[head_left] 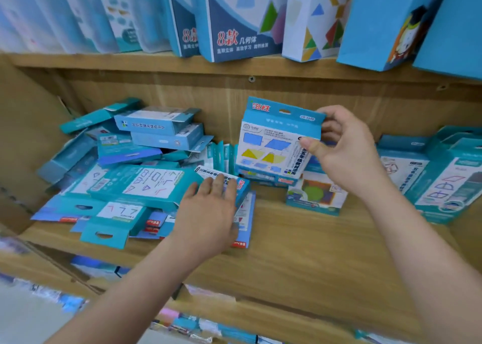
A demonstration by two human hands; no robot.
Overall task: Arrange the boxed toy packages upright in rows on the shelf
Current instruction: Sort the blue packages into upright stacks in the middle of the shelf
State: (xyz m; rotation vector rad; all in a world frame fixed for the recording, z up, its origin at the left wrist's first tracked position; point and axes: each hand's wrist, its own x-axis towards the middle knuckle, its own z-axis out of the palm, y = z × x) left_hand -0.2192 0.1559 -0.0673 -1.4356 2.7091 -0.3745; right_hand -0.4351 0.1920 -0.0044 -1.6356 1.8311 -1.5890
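My right hand (344, 148) pinches the upper right corner of a teal toy box (271, 140) printed with blue and yellow shapes, holding it upright above the wooden shelf (300, 244). My left hand (208, 205) lies flat, fingers straight, on a box lying down (242, 184) at the right end of a jumbled pile of teal boxes (135, 166). Under and behind the held box sit low flat boxes, one of them with a green circle (315, 195).
Upright teal boxes (443, 176) lean in a group at the shelf's right end. The shelf above carries tall blue and white boxes (240, 22). A wooden side wall (23, 140) closes the left. Blurred packages (182, 325) fill the shelf below.
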